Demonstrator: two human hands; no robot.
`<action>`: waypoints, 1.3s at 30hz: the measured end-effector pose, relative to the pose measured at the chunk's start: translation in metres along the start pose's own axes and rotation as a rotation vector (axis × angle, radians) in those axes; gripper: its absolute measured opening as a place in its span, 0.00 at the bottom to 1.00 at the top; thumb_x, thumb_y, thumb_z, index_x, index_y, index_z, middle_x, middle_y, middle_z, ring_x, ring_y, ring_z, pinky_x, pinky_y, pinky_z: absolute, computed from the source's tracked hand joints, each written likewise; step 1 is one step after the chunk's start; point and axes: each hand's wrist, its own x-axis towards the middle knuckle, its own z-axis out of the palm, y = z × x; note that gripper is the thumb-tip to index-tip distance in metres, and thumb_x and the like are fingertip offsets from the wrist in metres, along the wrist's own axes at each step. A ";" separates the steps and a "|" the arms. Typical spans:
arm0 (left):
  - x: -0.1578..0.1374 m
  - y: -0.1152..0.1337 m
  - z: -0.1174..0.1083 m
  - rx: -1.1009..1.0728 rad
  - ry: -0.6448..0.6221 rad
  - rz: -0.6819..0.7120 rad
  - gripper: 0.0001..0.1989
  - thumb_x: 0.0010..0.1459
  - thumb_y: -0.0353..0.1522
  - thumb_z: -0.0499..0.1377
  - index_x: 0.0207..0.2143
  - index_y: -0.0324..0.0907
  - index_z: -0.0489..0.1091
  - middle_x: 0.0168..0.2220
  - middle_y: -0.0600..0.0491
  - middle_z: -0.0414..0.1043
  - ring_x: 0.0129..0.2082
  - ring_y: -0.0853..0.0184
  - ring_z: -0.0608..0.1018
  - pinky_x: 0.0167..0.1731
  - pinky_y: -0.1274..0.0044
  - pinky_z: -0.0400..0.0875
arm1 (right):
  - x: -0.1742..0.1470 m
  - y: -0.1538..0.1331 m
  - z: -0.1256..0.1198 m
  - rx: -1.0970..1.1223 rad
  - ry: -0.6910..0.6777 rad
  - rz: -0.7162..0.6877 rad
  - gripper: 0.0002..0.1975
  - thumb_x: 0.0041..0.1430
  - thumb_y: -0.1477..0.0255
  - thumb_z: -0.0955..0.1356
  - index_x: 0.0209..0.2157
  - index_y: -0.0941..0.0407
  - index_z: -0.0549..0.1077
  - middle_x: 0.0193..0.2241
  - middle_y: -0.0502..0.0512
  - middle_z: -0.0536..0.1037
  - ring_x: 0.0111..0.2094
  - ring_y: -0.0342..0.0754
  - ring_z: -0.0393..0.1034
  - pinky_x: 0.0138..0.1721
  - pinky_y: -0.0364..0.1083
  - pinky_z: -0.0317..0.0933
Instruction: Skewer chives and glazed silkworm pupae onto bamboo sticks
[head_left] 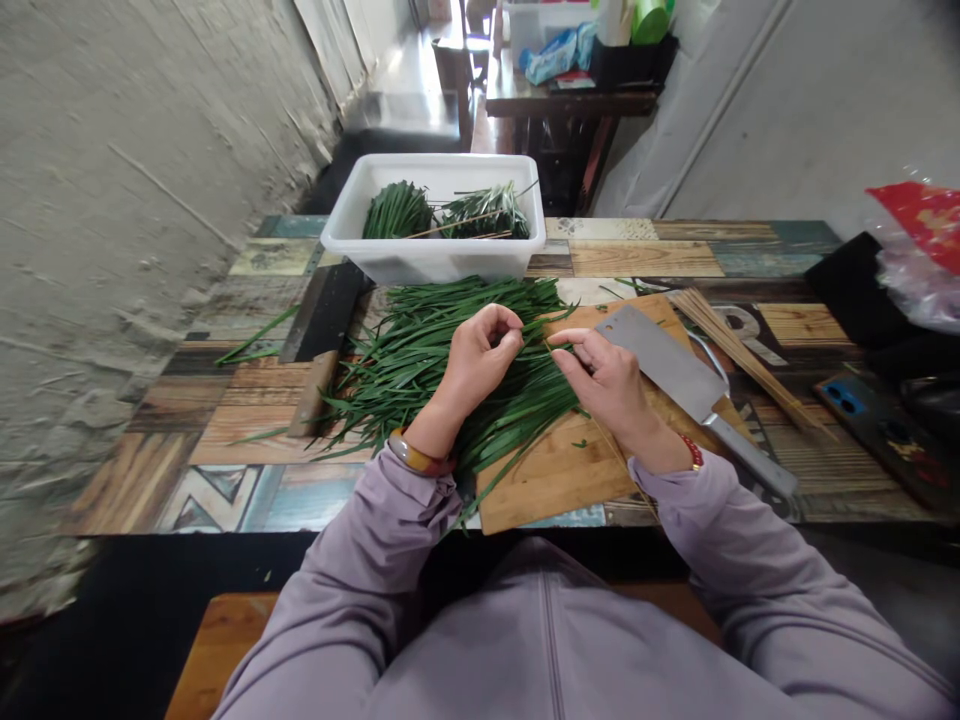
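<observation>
A big heap of garlic chives (420, 340) lies across the table and over the left part of a wooden cutting board (555, 475). Above the heap, my left hand (484, 355) is closed in a pinch; whatever its fingertips hold is too small to make out. My right hand (604, 380) is closed around a thin bamboo skewer (626, 465), whose tip points toward the left hand and whose other end runs down past the wrist. Just right of that hand, a cleaver (660, 360) rests on the board, its handle toward the lower right.
Behind the heap stands a white plastic tub (431, 262) with chive bundles and skewers inside. A second knife (322, 320) with a wooden handle lies on the left. At right are a bunch of skewers (750, 355), a phone (885, 430) and a plastic bag (919, 280).
</observation>
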 end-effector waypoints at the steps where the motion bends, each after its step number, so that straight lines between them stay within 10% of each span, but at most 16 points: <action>1: -0.001 0.002 0.001 -0.015 -0.037 0.001 0.06 0.51 0.26 0.56 0.31 0.41 0.71 0.24 0.56 0.71 0.24 0.72 0.70 0.25 0.79 0.65 | 0.000 0.000 0.000 0.003 -0.006 -0.003 0.12 0.65 0.64 0.64 0.41 0.55 0.76 0.17 0.43 0.59 0.19 0.42 0.53 0.25 0.43 0.53; 13: -0.006 0.008 0.002 -0.010 -0.190 0.030 0.06 0.54 0.28 0.59 0.31 0.38 0.76 0.29 0.53 0.76 0.28 0.70 0.73 0.29 0.79 0.67 | 0.001 0.000 -0.001 -0.014 -0.031 0.005 0.12 0.65 0.65 0.64 0.40 0.55 0.77 0.19 0.47 0.68 0.22 0.44 0.62 0.26 0.44 0.54; 25: 0.010 -0.004 -0.023 0.285 0.254 0.098 0.05 0.56 0.27 0.56 0.31 0.41 0.71 0.30 0.55 0.73 0.31 0.69 0.73 0.35 0.77 0.67 | 0.000 0.000 -0.001 0.000 -0.036 -0.010 0.12 0.65 0.64 0.64 0.38 0.55 0.76 0.19 0.47 0.68 0.22 0.44 0.62 0.26 0.44 0.53; 33: 0.012 -0.014 -0.030 0.578 0.297 0.230 0.14 0.57 0.25 0.56 0.45 0.43 0.73 0.45 0.48 0.73 0.47 0.58 0.72 0.51 0.67 0.64 | -0.001 0.001 0.000 -0.005 -0.025 -0.036 0.11 0.65 0.65 0.64 0.37 0.55 0.76 0.19 0.47 0.67 0.21 0.43 0.61 0.26 0.44 0.52; 39: 0.006 -0.008 -0.024 0.699 0.073 0.281 0.06 0.59 0.32 0.61 0.39 0.43 0.75 0.41 0.48 0.74 0.44 0.58 0.72 0.47 0.66 0.64 | -0.002 0.000 -0.001 0.002 -0.017 -0.054 0.10 0.65 0.66 0.64 0.37 0.55 0.76 0.19 0.47 0.68 0.21 0.43 0.60 0.25 0.44 0.52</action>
